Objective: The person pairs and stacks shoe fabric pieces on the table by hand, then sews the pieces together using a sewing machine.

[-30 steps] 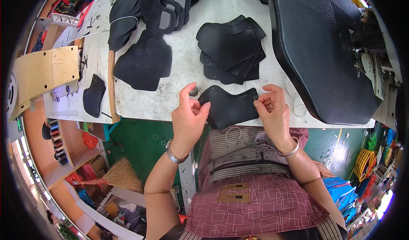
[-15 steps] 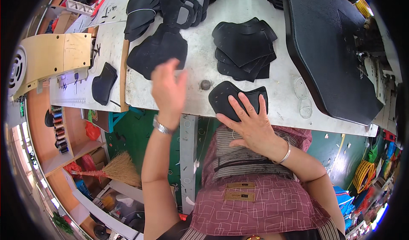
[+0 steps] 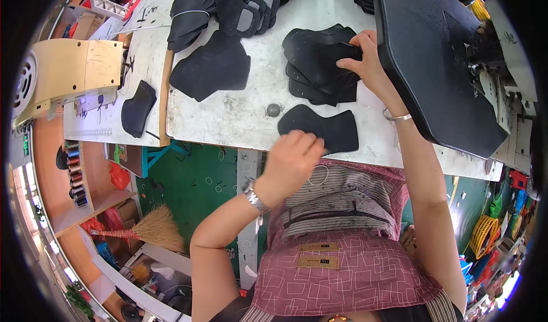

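Right hand (image 3: 365,59) has left the near black shaped fabric piece (image 3: 322,129) for the twelve-o'clock stack of black pieces (image 3: 319,65), fingers gripping its top piece; left hand (image 3: 291,162), loosely curled and holding nothing, rests at the near piece's seven-o'clock edge on the desk (image 3: 240,111).

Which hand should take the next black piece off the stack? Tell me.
Right. The right hand already rests on the stack, fingers on the top piece. The left hand is at the single piece by the table edge.

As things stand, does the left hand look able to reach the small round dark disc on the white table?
Probably yes: the left hand sits at the table's near edge, and bare table lies between it and the small round dark disc.
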Tool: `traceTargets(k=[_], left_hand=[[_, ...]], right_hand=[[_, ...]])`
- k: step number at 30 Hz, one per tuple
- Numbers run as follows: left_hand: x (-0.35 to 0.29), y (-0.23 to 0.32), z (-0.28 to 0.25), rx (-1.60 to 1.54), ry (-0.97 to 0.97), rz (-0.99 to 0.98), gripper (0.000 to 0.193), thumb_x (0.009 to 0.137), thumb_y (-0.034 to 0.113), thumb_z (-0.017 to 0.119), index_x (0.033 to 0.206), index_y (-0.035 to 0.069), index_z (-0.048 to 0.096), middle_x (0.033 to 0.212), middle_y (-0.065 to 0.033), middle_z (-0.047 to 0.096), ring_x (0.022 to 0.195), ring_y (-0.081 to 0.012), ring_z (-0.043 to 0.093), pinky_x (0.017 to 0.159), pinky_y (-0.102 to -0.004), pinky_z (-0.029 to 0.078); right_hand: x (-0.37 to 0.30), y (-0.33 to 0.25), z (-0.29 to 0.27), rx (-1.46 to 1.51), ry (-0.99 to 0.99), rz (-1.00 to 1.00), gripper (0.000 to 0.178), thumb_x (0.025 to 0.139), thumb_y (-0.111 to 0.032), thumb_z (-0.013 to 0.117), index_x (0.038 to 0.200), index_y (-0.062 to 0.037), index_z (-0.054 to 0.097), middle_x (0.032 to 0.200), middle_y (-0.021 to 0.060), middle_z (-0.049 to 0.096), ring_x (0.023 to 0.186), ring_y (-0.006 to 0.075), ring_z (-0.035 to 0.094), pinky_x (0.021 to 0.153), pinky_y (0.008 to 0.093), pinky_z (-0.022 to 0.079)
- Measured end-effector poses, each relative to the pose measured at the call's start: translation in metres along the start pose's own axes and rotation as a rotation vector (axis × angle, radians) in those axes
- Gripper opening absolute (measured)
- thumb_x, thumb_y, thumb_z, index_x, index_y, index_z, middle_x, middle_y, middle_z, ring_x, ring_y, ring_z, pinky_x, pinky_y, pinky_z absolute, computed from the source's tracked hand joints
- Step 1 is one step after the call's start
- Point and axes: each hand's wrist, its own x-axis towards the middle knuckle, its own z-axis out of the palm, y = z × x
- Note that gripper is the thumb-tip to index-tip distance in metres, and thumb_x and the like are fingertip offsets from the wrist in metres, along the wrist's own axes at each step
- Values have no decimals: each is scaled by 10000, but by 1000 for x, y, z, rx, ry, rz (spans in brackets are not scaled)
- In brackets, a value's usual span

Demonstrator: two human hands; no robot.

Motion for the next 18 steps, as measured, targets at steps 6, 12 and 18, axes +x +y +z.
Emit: traceTargets(k=[6, 12, 18], left_hand=[[5, -16, -21, -278, 328, -426, 491, 753, 135, 736, 1196, 40, 548, 1111, -124, 622, 1011, -261, 595, 899, -345, 455], [8, -23, -43, -1268, 288, -742, 291, 821, 36, 685, 1091, -33, 604, 986, -82, 665, 870, -118, 614, 766, -229, 479], [8, 8, -61, -366, 136, -464, 165, 774, 45, 718, 924, -3, 667, 777, -101, 681, 651, -147, 642, 577, -233, 491]], right_hand=[[-27, -118, -45, 498, -86, 374, 224, 799, -60, 696, 941, -55, 523, 838, -17, 494, 765, 67, 467, 685, 214, 412], [-65, -153, -56, 918, -353, 400, 194, 842, -127, 692, 980, -43, 585, 743, -48, 506, 680, 23, 457, 603, 195, 396], [-79, -160, -66, 896, -325, 462, 180, 913, -199, 613, 910, -20, 635, 749, -55, 531, 675, 14, 454, 592, 182, 388]])
